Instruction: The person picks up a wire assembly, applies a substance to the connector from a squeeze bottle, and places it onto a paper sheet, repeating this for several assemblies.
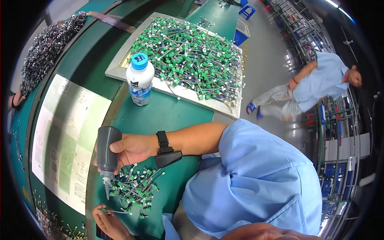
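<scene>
A person in a light blue sleeve point(256, 172) works at a green bench point(168, 114). The right hand point(134, 150), a black band point(163, 142) on its wrist, wraps around a dark grey squeeze bottle point(108, 154), tipped so its narrow nozzle points down. Just below the nozzle, the left hand point(110, 224) pinches a small green connector point(104, 210) with a short wire between thumb and fingers. Beside the nozzle lies a small pile of similar wired connectors point(138, 190). Farther up the bench, a white bottle point(140, 82) with a blue cap stands upright just beside a pale tray point(122, 60) heaped with many more. To the left lies a pale printed sheet point(72, 136). At right, another person point(320, 84) walks along the aisle.
</scene>
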A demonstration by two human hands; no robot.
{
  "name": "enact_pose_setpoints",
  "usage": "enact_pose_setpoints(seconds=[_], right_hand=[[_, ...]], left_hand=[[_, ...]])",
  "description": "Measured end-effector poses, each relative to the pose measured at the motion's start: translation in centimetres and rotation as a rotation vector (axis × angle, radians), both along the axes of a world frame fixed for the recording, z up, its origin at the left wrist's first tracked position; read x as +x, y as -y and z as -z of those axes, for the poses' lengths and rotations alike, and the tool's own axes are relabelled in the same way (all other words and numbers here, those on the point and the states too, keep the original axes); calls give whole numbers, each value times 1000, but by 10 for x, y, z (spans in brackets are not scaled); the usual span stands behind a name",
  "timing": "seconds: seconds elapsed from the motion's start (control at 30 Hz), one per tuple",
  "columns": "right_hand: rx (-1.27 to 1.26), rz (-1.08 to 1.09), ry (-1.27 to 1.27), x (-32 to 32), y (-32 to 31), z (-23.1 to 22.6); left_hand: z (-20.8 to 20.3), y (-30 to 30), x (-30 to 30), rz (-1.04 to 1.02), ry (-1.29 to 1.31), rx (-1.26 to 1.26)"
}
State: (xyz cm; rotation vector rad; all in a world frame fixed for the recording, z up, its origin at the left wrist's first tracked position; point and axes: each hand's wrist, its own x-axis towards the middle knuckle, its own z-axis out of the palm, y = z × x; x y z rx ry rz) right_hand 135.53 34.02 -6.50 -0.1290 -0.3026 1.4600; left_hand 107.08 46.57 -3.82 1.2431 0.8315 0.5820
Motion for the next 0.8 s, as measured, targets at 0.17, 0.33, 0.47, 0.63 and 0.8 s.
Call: enact_pose_setpoints(seconds=[0.17, 0.33, 0.47, 0.63, 0.8], right_hand=[[-99, -99, 147, -2, 2, 18], [-209, 242, 108, 5, 12, -15], [-94, 13, -15, 18, -1, 24], [-140, 11, -56, 12, -1, 28], [-155, 165, 25, 7, 0, 26]], left_hand=[[-2, 13, 11, 106, -426, 34], [-36, 9, 0, 157, -582, 967], [-21, 18, -55, -212, -987, 1069], [-10, 26, -77, -201, -1101, 950], [-12, 23, -71, -187, -1060, 959]])
